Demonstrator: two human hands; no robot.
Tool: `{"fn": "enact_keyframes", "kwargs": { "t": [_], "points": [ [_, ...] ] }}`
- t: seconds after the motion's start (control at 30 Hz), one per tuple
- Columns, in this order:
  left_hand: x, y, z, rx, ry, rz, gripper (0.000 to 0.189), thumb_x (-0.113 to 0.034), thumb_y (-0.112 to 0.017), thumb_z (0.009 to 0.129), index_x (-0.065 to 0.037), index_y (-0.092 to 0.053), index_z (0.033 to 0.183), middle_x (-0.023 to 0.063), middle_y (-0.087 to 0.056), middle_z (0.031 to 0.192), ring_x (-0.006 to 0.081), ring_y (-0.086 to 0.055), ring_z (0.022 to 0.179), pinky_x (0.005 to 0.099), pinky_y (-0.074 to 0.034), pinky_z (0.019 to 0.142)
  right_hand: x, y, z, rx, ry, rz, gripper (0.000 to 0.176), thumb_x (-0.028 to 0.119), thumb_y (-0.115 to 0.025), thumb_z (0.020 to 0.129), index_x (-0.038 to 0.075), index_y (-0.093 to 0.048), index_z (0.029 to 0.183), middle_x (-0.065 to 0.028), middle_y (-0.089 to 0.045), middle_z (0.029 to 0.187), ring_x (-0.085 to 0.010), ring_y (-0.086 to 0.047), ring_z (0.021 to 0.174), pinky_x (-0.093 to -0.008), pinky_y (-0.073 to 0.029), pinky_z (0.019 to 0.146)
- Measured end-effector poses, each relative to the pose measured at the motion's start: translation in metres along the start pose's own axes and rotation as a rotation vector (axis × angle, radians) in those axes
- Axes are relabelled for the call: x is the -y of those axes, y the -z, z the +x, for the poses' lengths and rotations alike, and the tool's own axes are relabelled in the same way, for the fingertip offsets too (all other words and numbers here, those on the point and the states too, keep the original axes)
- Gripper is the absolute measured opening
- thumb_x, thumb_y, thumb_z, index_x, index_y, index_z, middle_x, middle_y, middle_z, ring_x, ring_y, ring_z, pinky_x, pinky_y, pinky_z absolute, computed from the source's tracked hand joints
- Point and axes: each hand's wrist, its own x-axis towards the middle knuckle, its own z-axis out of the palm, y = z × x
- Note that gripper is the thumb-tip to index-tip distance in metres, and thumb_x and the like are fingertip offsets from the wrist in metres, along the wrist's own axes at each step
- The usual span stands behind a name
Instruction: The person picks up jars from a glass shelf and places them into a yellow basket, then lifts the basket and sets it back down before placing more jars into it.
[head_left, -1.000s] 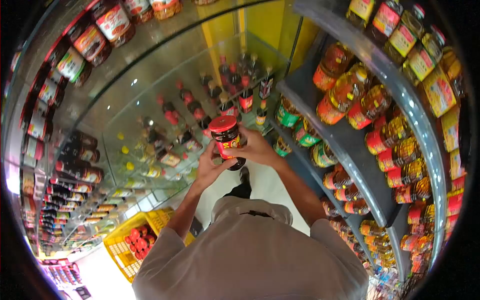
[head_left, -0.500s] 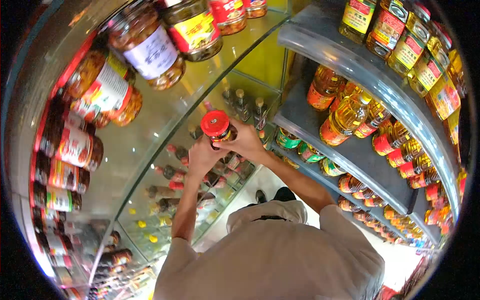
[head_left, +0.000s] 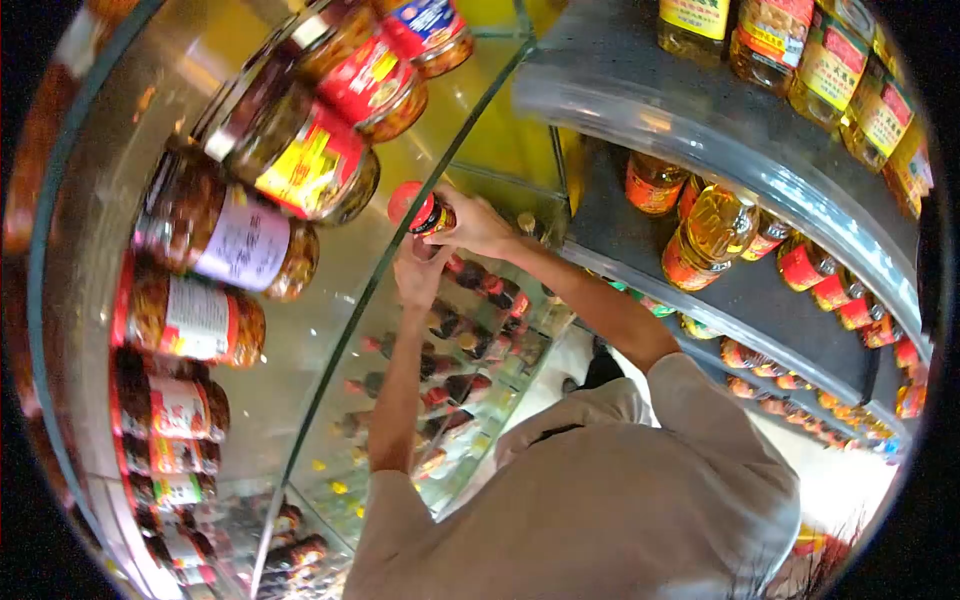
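A small dark jar (head_left: 433, 216) with a red lid sits between my two hands, tilted with its lid toward the upper left. My right hand (head_left: 474, 226) wraps round the jar's side, its fingers closed. From below, my left hand (head_left: 420, 270) grips the jar's lower part, though its fingers are partly hidden. The glass shelf edge (head_left: 392, 245) crosses the view over the jar, so part of the lid shows through or beyond the glass. Several dark bottles (head_left: 470, 300) stand on lower shelves behind my hands.
Jars with labels (head_left: 240, 240) line the upper glass shelf on the left. To the right, a curved rack with a clear rim (head_left: 760, 150) carries bottles of golden oil (head_left: 720, 220). Pale floor (head_left: 775, 465) shows beside my body.
My view has turned and shifted, so the left jars appear larger and nearer. The jar in my hands has tipped over and moved to the glass edge, showing more of its side.
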Motion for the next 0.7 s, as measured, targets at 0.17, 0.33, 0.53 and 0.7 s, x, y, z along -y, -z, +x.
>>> {"fn": "enact_keyframes", "kwargs": {
  "t": [0.17,0.33,0.53,0.7],
  "points": [
    [0.022,-0.015,0.038,-0.083,-0.029,-0.114,0.050,0.000,-0.073,0.077,0.003,-0.052,0.122,0.0104,-0.062,0.112,0.0164,-0.061,0.099,0.0294,-0.051,0.084,-0.017,0.006,0.027,-0.013,0.016,-0.115,0.072,0.029,-0.077,0.071,0.007,-0.045,0.132,-0.0217,-0.061,0.114,-0.0386,-0.060,0.105,-0.0440,-0.048,0.088],
    [0.063,-0.021,0.072,-0.106,-0.001,-0.142,0.051,0.001,-0.072,0.077,0.006,-0.050,0.122,0.0115,-0.062,0.112,0.0177,-0.062,0.100,0.0300,-0.051,0.084,-0.040,-0.008,0.030,-0.199,0.000,-0.178,0.068,0.030,-0.070,0.080,0.005,-0.040,0.136,-0.0269,-0.056,0.120,-0.0417,-0.059,0.105,-0.0485,-0.049,0.088],
    [0.038,-0.030,0.081,-0.132,-0.116,-0.155,0.049,-0.006,-0.077,0.075,0.006,-0.055,0.117,0.0133,-0.066,0.105,0.0190,-0.064,0.096,0.0316,-0.051,0.082,-0.070,-0.003,0.006,-0.102,-0.066,-0.285,0.060,0.039,-0.060,0.086,0.001,-0.044,0.130,-0.0255,-0.054,0.122,-0.0410,-0.050,0.116,-0.0454,-0.042,0.096],
    [0.040,-0.031,0.086,-0.158,-0.072,-0.084,0.053,-0.013,-0.082,0.072,0.006,-0.058,0.115,0.0143,-0.066,0.107,0.0210,-0.064,0.097,0.0330,-0.051,0.084,-0.074,-0.010,0.005,-0.164,0.004,-0.388,0.069,0.038,-0.065,0.081,-0.005,-0.042,0.131,-0.0284,-0.056,0.119,-0.0427,-0.055,0.109,-0.0471,-0.045,0.094]
  ]
}}
